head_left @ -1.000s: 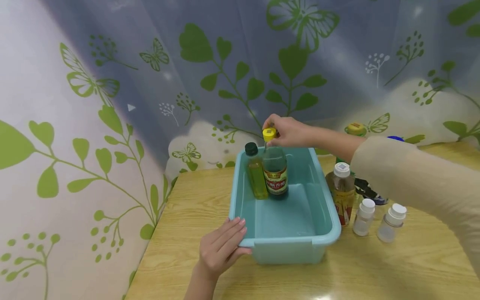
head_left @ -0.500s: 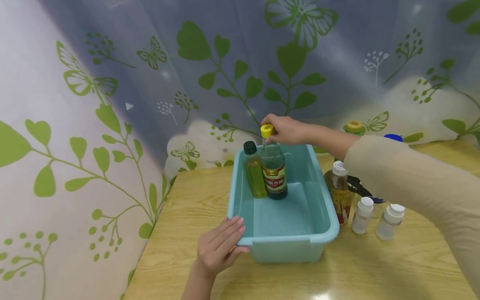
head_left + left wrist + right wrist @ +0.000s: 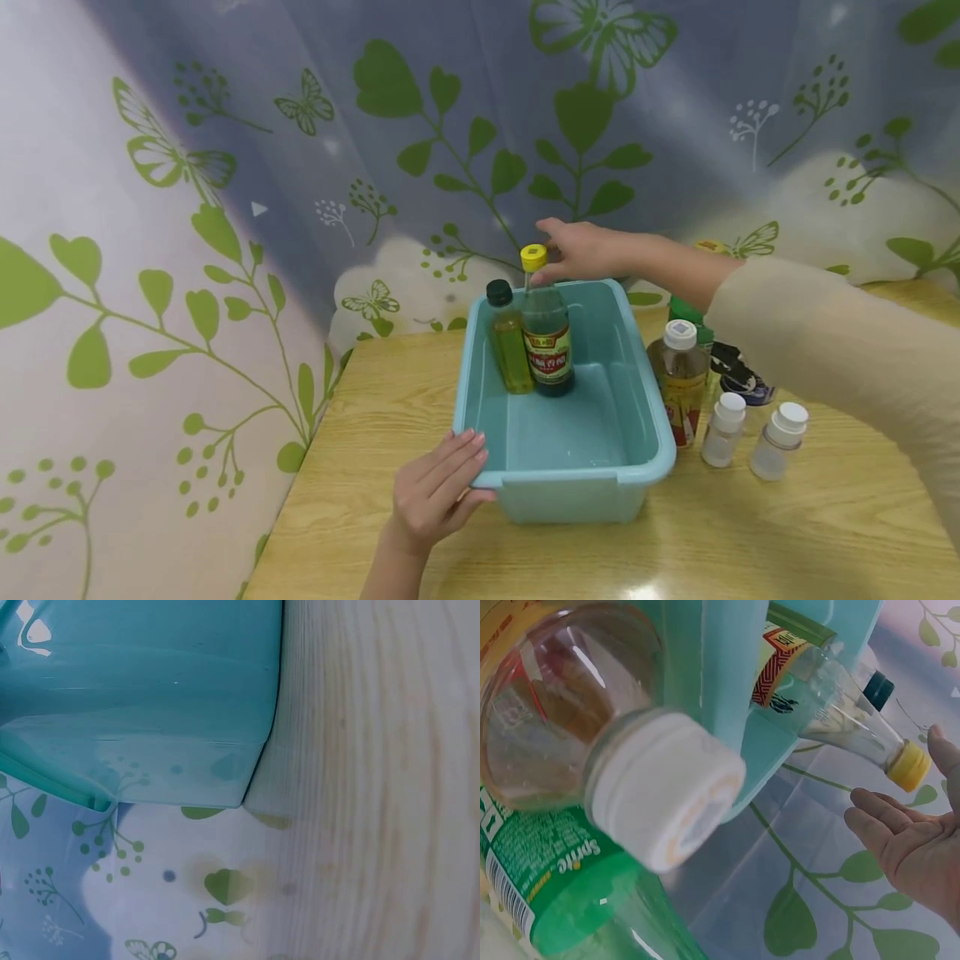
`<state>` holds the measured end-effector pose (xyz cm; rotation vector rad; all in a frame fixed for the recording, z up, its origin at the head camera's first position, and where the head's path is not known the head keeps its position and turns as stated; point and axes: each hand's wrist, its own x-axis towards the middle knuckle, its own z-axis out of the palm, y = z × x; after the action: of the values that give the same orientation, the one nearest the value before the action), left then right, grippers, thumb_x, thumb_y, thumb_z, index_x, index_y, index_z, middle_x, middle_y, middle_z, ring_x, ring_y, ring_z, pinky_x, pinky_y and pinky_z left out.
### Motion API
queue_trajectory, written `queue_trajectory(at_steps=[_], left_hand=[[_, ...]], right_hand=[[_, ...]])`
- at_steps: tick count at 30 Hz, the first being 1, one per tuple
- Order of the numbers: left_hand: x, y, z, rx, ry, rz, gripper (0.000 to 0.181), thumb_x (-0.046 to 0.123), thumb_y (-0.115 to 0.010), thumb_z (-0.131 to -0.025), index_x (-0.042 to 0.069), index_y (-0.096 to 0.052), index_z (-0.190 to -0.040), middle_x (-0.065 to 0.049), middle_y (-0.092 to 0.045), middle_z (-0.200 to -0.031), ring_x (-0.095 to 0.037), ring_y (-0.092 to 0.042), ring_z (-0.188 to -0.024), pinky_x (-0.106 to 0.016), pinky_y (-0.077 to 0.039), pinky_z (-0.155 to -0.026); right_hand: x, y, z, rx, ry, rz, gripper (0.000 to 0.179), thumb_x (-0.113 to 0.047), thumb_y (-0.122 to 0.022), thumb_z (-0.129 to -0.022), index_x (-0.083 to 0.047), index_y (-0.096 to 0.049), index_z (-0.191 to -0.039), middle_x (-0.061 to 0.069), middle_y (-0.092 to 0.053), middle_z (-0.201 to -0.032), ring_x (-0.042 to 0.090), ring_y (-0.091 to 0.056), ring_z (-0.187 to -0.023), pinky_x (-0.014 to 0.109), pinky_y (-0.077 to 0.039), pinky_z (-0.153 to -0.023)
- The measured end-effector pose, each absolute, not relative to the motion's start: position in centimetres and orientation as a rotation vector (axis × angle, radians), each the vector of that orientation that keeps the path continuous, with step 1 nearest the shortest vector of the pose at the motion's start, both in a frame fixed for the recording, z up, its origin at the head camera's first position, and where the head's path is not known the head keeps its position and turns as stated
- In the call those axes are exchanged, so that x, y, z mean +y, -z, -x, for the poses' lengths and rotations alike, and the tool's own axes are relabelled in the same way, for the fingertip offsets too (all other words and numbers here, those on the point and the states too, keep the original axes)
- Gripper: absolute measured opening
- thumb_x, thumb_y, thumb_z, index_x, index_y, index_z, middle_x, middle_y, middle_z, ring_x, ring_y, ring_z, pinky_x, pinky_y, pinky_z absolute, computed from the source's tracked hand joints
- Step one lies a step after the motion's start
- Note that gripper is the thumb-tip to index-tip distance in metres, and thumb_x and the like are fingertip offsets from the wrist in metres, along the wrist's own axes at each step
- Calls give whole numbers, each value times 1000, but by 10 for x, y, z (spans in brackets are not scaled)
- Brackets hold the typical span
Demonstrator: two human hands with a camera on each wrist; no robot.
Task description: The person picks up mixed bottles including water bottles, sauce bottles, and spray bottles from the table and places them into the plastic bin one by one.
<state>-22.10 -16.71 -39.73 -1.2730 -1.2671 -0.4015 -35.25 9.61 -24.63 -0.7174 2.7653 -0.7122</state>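
Blue tub point(image 3: 573, 500) best kept steady by light rim pressure, fingers wide of the yellow-capped bottle point(image 3: 549, 333) so it doesn't tip into the slimmer dark-capped bottle point(image 3: 512, 354) just beside it. Yellow-capped bottle stands in the tub's far part, beyond the left hand point(image 3: 435, 492), whose straight fingers rest on the near-left rim, gripping nothing; right hand point(image 3: 585, 250), spread and holding nothing, is right by the yellow cap point(image 3: 533, 257), contact unclear.
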Motion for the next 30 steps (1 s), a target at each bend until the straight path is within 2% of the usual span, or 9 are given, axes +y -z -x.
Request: queue_trajectory(at_steps=[10, 18, 24, 30], left_hand=[[-164, 396, 221, -1255, 406, 1272, 37, 27, -62, -93, -6, -71, -78, -19, -71, -75, -27, -71, -65, -34, -60, -68], [-165, 395, 221, -1239, 407, 1274, 37, 26, -63, -92, -6, -71, -77, -19, -71, -75, -27, -70, -64, -34, -60, -68], [-165, 395, 221, -1243, 409, 1275, 37, 26, -63, -92, -6, -71, -77, -19, -71, -74, -27, -70, -64, -33, -60, -67], [-164, 396, 221, -1245, 410, 1277, 36, 26, -63, -92, -6, -71, -78, -20, -71, -74, -28, -70, -64, -33, -60, -67]], right_hand=[[104, 230, 344, 2780, 795, 786, 85, -36, -56, -95, -3, -1, -150, 23, -29, -151, 36, -35, -136, 50, -37, -109], [107, 208, 324, 2831, 938, 879, 78, -41, -54, -95, -10, -11, -152, 12, -35, -150, 27, -37, -137, 45, -39, -108], [114, 196, 310, 2861, 990, 920, 73, -39, -54, -96, -12, -15, -151, 11, -39, -149, 27, -43, -133, 43, -41, -107], [124, 188, 293, 2905, 974, 972, 72, -38, -54, -96, -12, -16, -151, 12, -39, -149, 29, -42, -133, 45, -42, -105]])
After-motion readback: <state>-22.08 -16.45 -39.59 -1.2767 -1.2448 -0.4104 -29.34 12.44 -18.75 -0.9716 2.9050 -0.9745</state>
